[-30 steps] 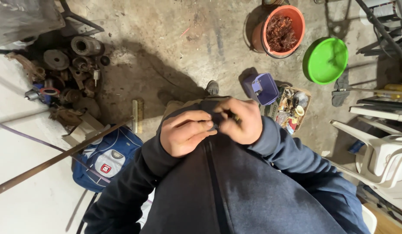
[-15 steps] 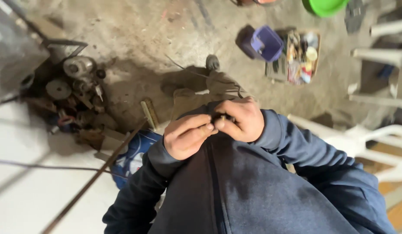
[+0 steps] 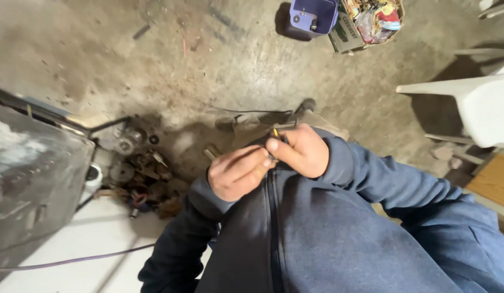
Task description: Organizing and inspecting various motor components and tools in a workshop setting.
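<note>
My left hand [image 3: 235, 172] and my right hand [image 3: 299, 150] meet in front of my chest, above my dark blue zip jacket [image 3: 317, 233]. Both pinch a small dark object with a yellow tip [image 3: 274, 134] between thumb and fingertips; most of it is hidden by the fingers. Fingertips of the two hands touch at the top of the jacket's zip. My shoe [image 3: 306, 104] shows on the concrete floor beyond the hands.
A pile of rusty metal parts and discs [image 3: 138, 173] lies at left beside a grey metal sheet [image 3: 29, 179]. A purple tub [image 3: 313, 15] and a cardboard box of small items [image 3: 368, 19] stand at the top. White plastic chair [image 3: 480, 103] at right.
The view has swung left and down: the tub and box slid to the top edge, the green bowl left the frame. My hands stay together at my chest.
</note>
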